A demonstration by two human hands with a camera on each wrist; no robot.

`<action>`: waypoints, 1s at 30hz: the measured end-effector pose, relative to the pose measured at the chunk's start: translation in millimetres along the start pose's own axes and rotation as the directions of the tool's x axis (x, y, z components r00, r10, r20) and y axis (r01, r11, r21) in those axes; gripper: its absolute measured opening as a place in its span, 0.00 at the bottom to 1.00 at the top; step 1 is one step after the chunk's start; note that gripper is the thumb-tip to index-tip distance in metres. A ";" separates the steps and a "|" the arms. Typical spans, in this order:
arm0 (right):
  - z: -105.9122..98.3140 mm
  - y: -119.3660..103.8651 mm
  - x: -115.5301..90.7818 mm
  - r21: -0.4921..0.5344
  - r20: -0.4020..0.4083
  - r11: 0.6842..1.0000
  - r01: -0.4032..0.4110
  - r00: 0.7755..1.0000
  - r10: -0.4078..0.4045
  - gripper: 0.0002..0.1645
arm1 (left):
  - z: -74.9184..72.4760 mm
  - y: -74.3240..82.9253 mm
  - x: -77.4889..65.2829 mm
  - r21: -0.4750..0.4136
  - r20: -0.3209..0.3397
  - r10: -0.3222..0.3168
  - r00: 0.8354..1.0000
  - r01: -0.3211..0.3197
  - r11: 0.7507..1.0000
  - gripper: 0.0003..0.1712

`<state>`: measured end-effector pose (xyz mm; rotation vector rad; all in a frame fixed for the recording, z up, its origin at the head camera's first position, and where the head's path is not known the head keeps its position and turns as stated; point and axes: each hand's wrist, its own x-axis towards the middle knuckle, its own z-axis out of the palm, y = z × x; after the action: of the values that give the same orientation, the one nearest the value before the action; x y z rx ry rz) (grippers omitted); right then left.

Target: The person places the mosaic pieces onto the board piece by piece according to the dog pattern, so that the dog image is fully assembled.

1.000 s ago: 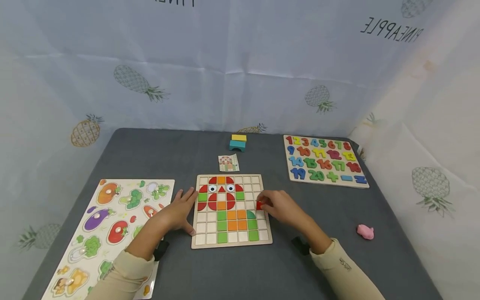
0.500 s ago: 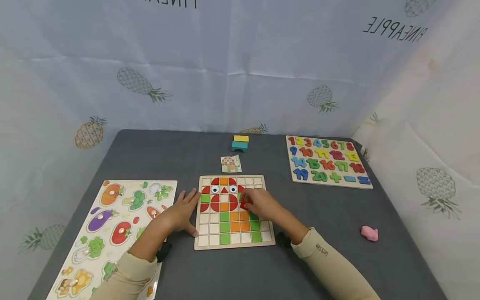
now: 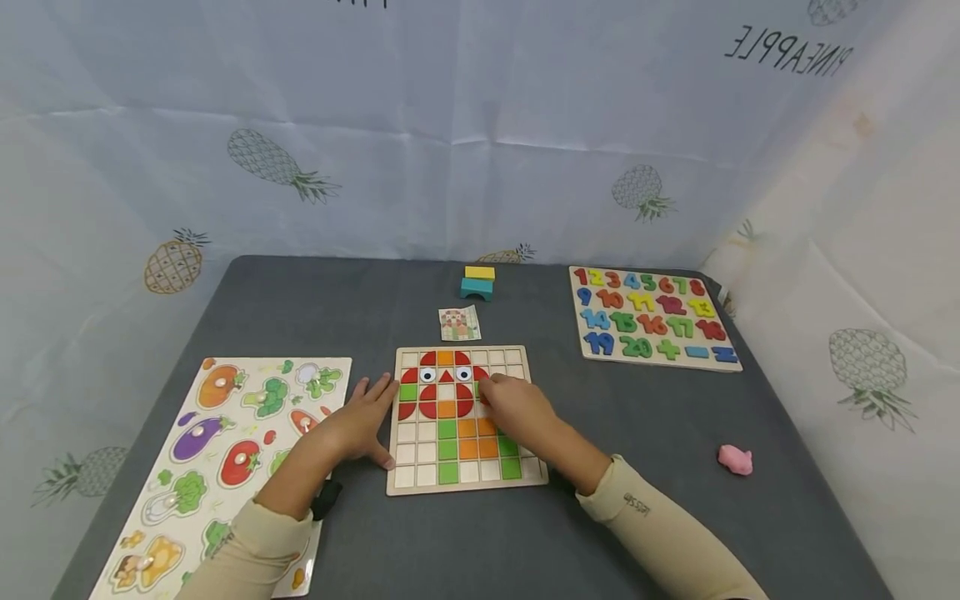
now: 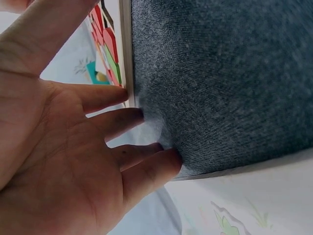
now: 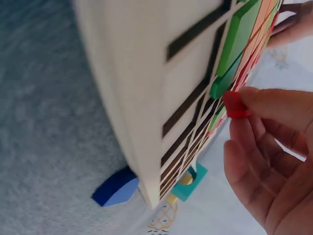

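Note:
A square wooden grid board (image 3: 406, 454) lies on the dark table, with red, orange and green tiles forming a figure with two eye pieces. My left hand (image 3: 356, 427) has its fingers spread and touches the board's left edge; the left wrist view shows its fingertips down by that edge. Over the right half of the board, my right hand (image 3: 525, 417) pinches a small red tile (image 5: 234, 104) between thumb and finger. From the head view that tile is mostly hidden by the hand. A small printed picture card (image 3: 459, 323) lies behind the board.
A vegetable knob puzzle (image 3: 262, 379) lies at the left, partly under the left forearm. Teal (image 3: 476, 288) and yellow (image 3: 480, 272) blocks stand at the back. A number puzzle (image 3: 652, 321) is at the back right, a pink toy (image 3: 735, 460) at the right.
My right hand has moved left from the board's right edge with the red tile, then lowered onto the grid beside the red pieces. The left hand has stayed at the left edge.

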<state>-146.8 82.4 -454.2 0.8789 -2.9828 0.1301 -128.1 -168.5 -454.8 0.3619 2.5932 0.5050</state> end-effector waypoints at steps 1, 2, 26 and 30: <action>0.2 -1.0 0.5 -0.017 -0.008 1.000 0.010 1.000 -0.011 0.07 | -0.3 -0.1 0.0 0.002 0.000 0.000 1.000 0.000 1.000 0.69; 0.6 -1.7 1.3 -0.024 -0.010 1.000 0.021 1.000 -0.021 0.07 | -0.5 -0.2 0.0 0.002 -0.001 0.001 1.000 -0.001 1.000 0.69; 3.4 11.8 8.4 0.320 0.142 0.945 -0.065 0.990 0.020 0.08 | 0.6 0.2 -2.0 -0.007 -0.013 0.006 1.000 -0.006 1.000 0.69; 2.5 11.0 8.7 0.324 0.160 0.943 -0.077 0.987 0.025 0.07 | 0.4 -0.1 -2.1 -0.009 -0.015 0.006 1.000 -0.006 1.000 0.69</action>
<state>-160.1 86.7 -457.1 0.8722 -3.1846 0.6071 -126.1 -169.2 -454.3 0.3642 2.6048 0.5229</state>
